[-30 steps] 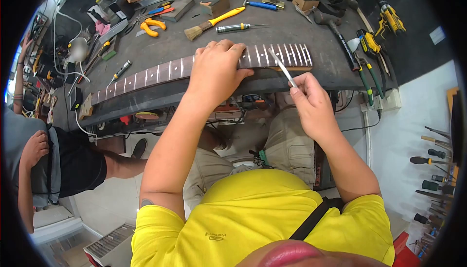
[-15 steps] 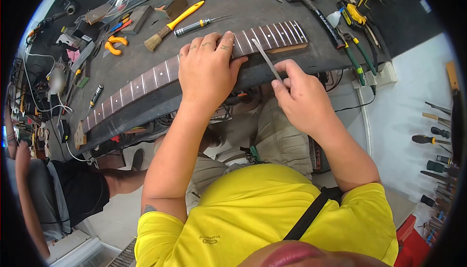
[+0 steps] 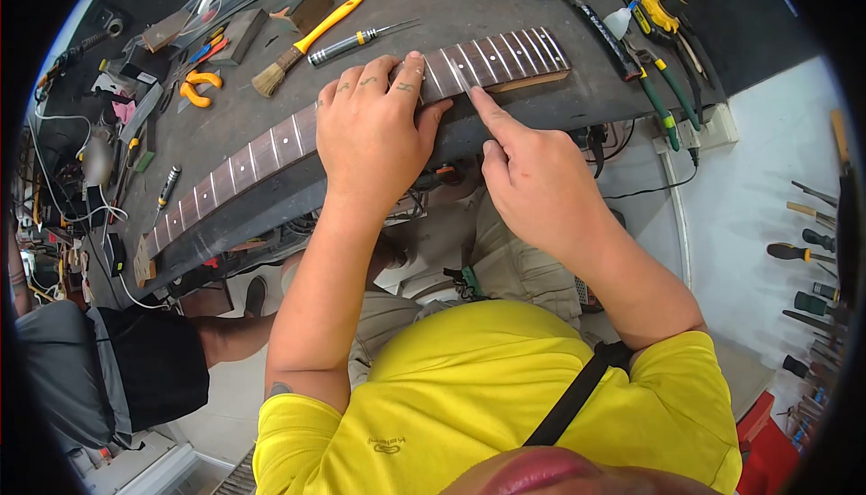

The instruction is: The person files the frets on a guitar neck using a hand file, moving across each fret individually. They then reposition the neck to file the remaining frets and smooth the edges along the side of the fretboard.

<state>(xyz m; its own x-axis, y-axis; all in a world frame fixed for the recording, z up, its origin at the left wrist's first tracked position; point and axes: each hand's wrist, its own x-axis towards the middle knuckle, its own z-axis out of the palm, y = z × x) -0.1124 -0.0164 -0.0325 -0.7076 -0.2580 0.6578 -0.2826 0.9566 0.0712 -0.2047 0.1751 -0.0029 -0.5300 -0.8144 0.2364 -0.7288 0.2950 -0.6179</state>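
A long guitar neck (image 3: 257, 160) with a dark fretboard, metal frets and pale dots lies along the bench's near edge. My left hand (image 3: 368, 130) is wrapped over its middle, fingers on the fretboard and thumb at the near side. My right hand (image 3: 537, 170) is at the neck's right part, index finger stretched forward to the fretboard's near edge, thumb and other fingers bent. Just beyond that fingertip shows a short bit of a thin metal file (image 3: 459, 73); the rest is hidden by the hand.
On the dark bench (image 3: 361, 55) behind the neck are a yellow-handled brush (image 3: 316, 35), a precision screwdriver (image 3: 347, 46), orange-handled pliers (image 3: 198, 87), and a hammer (image 3: 591, 31). Green-handled pliers (image 3: 663, 103) lie at right. Another person's leg (image 3: 236, 337) shows at lower left.
My right hand has moved forward and left, its index finger now reaching the fretboard, and covers most of the file. The bench and neck have shifted slightly left in view.
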